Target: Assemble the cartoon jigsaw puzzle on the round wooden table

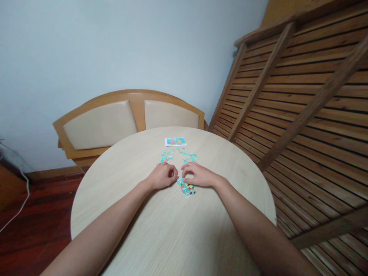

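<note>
A partly joined jigsaw puzzle (pixel 186 188), turquoise with yellow and pink figures, lies at an angle on the round table between my hands. My left hand (pixel 161 176) is at its upper left corner, thumb and index finger pinched together; whatever may be between them is too small to make out. Over the puzzle's upper right edge, my right hand (pixel 201 175) curves with thumb and index finger apart, the thumb tip close to or touching the puzzle. Loose jigsaw pieces (pixel 166 156) lie just beyond my left hand, and more are spread behind my right hand.
A picture card (pixel 176 142) with similar cartoon figures lies flat beyond the pieces. The pale round table (pixel 115 184) meets a wooden headboard with cream panels (pixel 100 124) at the back. A slatted wooden frame (pixel 287 115) leans on the right. A white cable hangs at left.
</note>
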Tool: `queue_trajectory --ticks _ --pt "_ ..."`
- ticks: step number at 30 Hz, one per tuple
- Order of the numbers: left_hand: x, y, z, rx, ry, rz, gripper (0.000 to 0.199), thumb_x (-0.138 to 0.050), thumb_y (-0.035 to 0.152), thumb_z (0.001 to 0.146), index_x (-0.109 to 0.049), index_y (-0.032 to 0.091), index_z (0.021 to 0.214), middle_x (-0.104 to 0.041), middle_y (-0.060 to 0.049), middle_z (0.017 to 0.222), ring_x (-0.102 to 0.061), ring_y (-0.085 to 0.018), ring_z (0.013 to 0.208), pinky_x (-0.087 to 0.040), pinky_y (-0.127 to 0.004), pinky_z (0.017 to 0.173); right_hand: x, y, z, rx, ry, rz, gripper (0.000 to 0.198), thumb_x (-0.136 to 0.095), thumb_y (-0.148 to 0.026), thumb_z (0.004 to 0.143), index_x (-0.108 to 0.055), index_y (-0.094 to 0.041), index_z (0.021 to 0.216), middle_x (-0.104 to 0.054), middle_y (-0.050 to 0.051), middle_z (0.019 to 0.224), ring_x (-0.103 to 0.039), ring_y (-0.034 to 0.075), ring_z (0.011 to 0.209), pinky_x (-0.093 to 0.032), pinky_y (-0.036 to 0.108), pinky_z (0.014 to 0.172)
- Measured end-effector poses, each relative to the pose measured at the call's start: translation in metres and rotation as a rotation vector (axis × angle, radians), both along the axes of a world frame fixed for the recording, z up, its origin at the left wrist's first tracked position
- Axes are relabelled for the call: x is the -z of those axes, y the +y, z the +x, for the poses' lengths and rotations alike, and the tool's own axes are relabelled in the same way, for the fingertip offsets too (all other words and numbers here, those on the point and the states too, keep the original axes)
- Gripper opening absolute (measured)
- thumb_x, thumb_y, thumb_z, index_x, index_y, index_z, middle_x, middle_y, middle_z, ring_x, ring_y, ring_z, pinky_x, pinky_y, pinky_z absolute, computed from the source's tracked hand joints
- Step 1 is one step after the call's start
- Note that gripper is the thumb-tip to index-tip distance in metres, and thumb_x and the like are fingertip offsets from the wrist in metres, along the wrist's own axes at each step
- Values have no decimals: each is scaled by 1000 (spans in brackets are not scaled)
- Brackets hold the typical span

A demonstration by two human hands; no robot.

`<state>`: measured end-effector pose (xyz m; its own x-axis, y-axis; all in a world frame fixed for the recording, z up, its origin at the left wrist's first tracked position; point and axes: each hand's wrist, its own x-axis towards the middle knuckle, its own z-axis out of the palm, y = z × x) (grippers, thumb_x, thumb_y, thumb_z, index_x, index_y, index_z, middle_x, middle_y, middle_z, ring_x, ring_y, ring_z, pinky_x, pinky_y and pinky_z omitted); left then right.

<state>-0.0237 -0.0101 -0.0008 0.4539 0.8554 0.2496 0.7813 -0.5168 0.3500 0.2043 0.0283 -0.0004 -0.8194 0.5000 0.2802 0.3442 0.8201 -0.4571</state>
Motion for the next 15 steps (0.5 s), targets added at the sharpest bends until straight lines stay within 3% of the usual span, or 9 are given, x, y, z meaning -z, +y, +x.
queue_trajectory --ticks 11,15 --pt "1 1 -1 28 -24 1 14 -61 31 85 -70 21 79 -72 -1 76 -64 -17 73 -44 -27 75 0 -1 0 12 -7 -7 10 -73 -27 83 -71 -21 91 -66 6 110 -57 24 114 -40 41 105" --pt "1 8 -15 -99 -60 78 19 -55 30 89 -71 21 85 -74 -5 86 -65 -20 84 -46 -28 80 -1 -3 0 36 -10 -30 10 -73 -26 82 -71 -21 91 -65 8 115 -56 25 118 -40 42 106"
